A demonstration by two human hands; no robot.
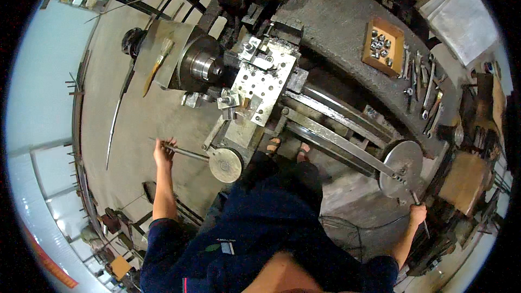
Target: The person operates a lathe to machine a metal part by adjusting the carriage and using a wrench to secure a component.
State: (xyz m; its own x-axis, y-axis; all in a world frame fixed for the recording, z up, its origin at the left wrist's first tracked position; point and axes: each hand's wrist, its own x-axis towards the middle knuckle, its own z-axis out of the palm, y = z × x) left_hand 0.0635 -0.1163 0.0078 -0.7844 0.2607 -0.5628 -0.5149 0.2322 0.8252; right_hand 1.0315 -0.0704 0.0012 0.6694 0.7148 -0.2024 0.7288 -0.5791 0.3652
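Observation:
My left hand [164, 152] is closed round the outer end of a metal rod handle [191, 154]. That rod runs to a round metal disc [225, 165] at the near end of the lathe's carriage. Far to the right, my right hand [417, 215] grips a thin metal handle [415, 197] beside a larger round wheel [400, 171]. A flat linkage bar [339, 140] joins this wheel to the carriage. On the carriage sits a drilled steel plate [263, 84] with clamped tool blocks [229, 99]. Left of it is a chuck [205, 69] with a bright ring-shaped face.
A wooden-handled brush [158, 69] lies on the headstock cover. An orange box [383, 47] of small metal rings stands on the bench at the far right, beside several wrenches [430, 84]. Bed rails [342, 113] cross the middle. Cables [355, 227] lie on the floor.

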